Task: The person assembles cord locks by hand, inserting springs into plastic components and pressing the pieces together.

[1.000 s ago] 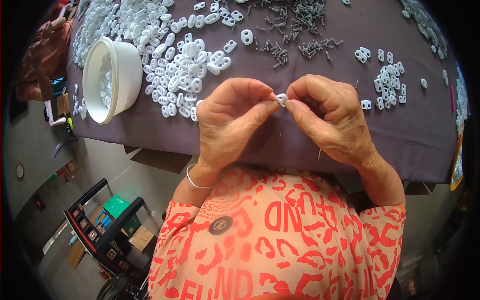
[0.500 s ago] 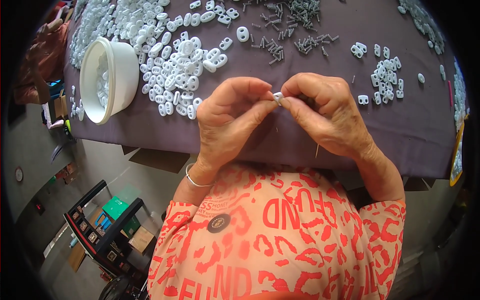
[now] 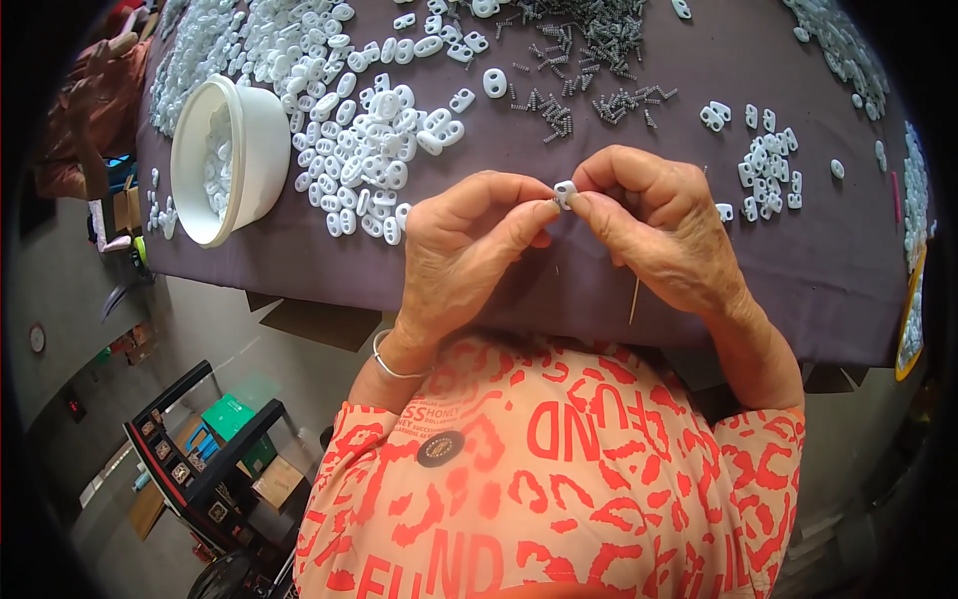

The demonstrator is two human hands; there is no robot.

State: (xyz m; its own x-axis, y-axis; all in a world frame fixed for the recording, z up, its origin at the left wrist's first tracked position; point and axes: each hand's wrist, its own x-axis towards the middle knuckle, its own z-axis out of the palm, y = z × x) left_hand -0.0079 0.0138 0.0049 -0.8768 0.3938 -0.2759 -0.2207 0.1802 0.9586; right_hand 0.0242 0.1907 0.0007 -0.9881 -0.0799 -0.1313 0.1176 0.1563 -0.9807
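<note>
Both hands meet above the near part of the table. A small white plastic two-hole cord lock (image 3: pixel 565 190) is pinched between my left hand (image 3: pixel 464 235) and my right hand (image 3: pixel 661 222). Thumb and fingertips of each hand press on it, covering its lower part. A thin, light-coloured stick (image 3: pixel 634 299) points down from under my right palm; how it is held is hidden. Left of my hands lies a heap of white oval two-hole pieces (image 3: pixel 364 155). On the right is a smaller group of white cord locks (image 3: pixel 766 170).
Small metal springs (image 3: pixel 609 35) are scattered at the far middle. A white tub (image 3: pixel 261 150) lies tipped on the left, holding white pieces. More pale pieces (image 3: pixel 843 50) are piled far right, near a yellow-rimmed container (image 3: pixel 910 319). The dark tablecloth (image 3: pixel 449 285) ends just before my body.
The cord lock has been turned so its holes now face up more plainly. My fingers have shifted slightly around it. The whole view has moved a little.
</note>
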